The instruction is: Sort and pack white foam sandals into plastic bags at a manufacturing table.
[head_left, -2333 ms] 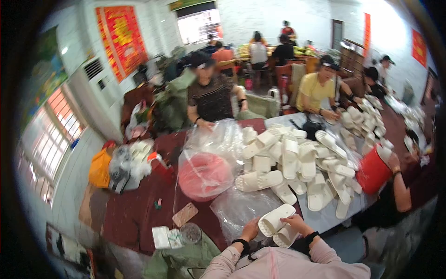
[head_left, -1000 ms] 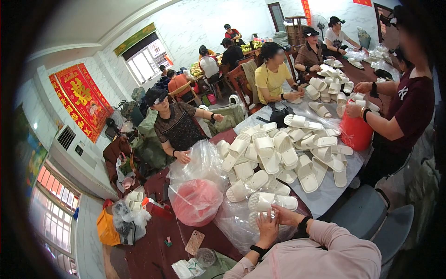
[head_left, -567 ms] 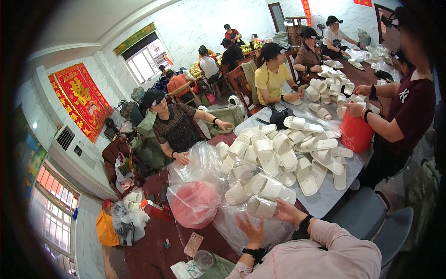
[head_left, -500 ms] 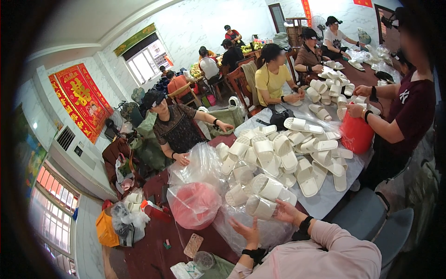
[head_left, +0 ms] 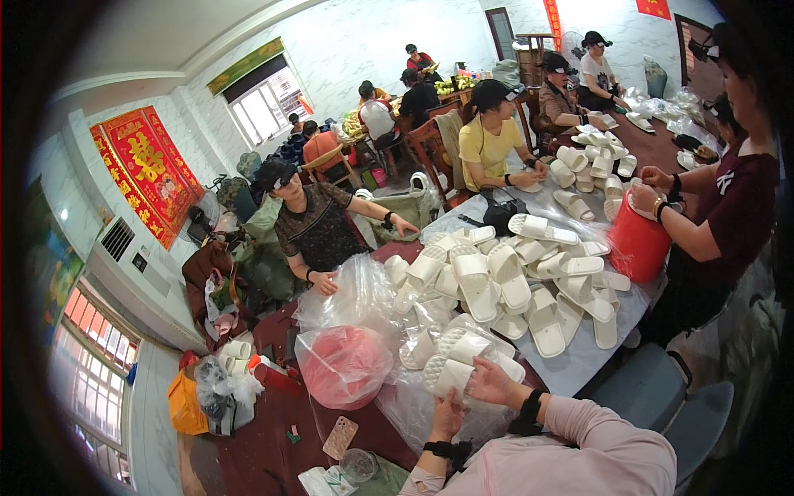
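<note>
A white slipper [head_left: 447, 374] with a textured sole is between my hands at the near edge of the slipper pile. My left hand [head_left: 447, 415] grips its near end, fingers pointing up against it. My right hand [head_left: 491, 383] has its fingers closed on its right side. More white slippers [head_left: 473, 337] lie right behind it, partly under clear plastic film. Beneath and beside my hands spreads a clear plastic sheet [head_left: 403, 407]. How my fingertips wrap under the slipper is hidden.
Left of my hands stands a pink tub wrapped in clear plastic [head_left: 345, 364]. A phone [head_left: 341, 436] and a clear cup [head_left: 358, 465] lie nearer. A large pile of white slippers [head_left: 546, 318] fills the table ahead. Co-workers sit across; one stands right beside a red bucket [head_left: 638, 240].
My left hand has moved from open and apart, up to the slipper. My right hand has shifted slightly left, and the slipper has turned and shifted left between them.
</note>
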`<state>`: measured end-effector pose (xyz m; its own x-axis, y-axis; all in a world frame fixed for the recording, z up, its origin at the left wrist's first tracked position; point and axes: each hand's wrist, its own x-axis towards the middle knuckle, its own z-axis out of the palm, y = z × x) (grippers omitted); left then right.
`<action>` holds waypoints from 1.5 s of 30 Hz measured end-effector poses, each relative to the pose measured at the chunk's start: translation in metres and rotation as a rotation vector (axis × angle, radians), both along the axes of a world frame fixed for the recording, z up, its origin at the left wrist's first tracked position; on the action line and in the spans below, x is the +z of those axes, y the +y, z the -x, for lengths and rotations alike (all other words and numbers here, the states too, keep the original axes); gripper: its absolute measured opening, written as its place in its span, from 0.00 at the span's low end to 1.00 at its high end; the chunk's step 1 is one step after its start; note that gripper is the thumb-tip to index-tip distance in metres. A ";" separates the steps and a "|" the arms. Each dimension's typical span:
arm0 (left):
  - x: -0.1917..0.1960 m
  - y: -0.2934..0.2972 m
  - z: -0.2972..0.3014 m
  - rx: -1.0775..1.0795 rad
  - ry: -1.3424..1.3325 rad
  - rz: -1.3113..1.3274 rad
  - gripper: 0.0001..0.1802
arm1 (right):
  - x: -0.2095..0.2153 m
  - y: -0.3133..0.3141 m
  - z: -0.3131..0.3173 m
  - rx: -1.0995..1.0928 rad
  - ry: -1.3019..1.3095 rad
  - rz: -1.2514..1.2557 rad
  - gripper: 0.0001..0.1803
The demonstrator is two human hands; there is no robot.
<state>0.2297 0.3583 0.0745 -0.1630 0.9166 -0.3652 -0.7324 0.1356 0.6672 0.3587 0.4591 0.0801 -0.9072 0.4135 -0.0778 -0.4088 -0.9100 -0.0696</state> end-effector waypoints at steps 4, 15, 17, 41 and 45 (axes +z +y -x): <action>-0.007 -0.004 0.011 -0.265 -0.267 0.052 0.26 | 0.024 -0.009 0.022 -0.070 0.079 -0.022 0.21; -0.131 -0.020 0.067 -0.395 -1.019 -0.176 0.21 | 0.040 -0.014 0.035 0.128 -0.520 -0.605 0.27; -0.088 -0.008 0.036 -0.346 -0.653 0.032 0.19 | 0.037 -0.001 0.007 0.191 -0.694 -0.846 0.31; 0.030 -0.063 0.098 -0.097 -0.460 0.099 0.06 | 0.079 -0.043 -0.026 0.323 -1.205 -1.889 0.43; 0.020 -0.074 0.097 -0.073 -0.404 -0.022 0.08 | 0.096 -0.060 -0.032 0.440 -1.196 -2.069 0.44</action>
